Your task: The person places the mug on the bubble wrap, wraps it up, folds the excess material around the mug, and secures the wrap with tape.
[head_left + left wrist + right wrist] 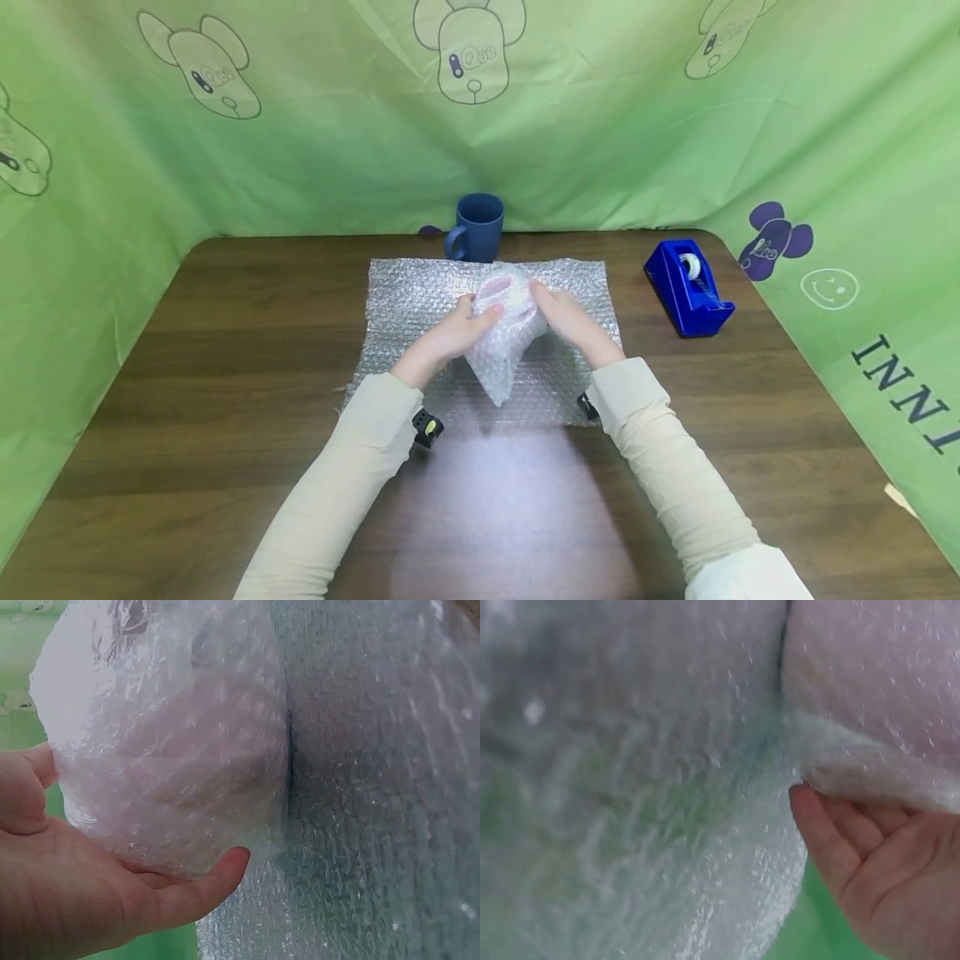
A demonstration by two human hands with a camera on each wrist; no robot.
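Note:
A pinkish thing wrapped in clear bubble wrap (501, 354) is held up over the middle of a flat bubble wrap sheet (405, 304). Layers of wrap blur its shape, and a loose pointed tail hangs toward the near side. My left hand (453, 332) grips the bundle's left side, thumb on top; in the left wrist view its fingers curl under the wrapped bundle (187, 772). From the other side, my right hand (566, 318) holds the bundle, fingers along its upper right. The right wrist view shows that hand's fingers (829, 832) at a fold of wrap.
Just behind the sheet stands a blue mug (480, 229), handle to the left. A blue tape dispenser (686, 292) sits at the right on the brown wooden table (247, 358). Green printed cloth (322, 125) hangs around the back and sides.

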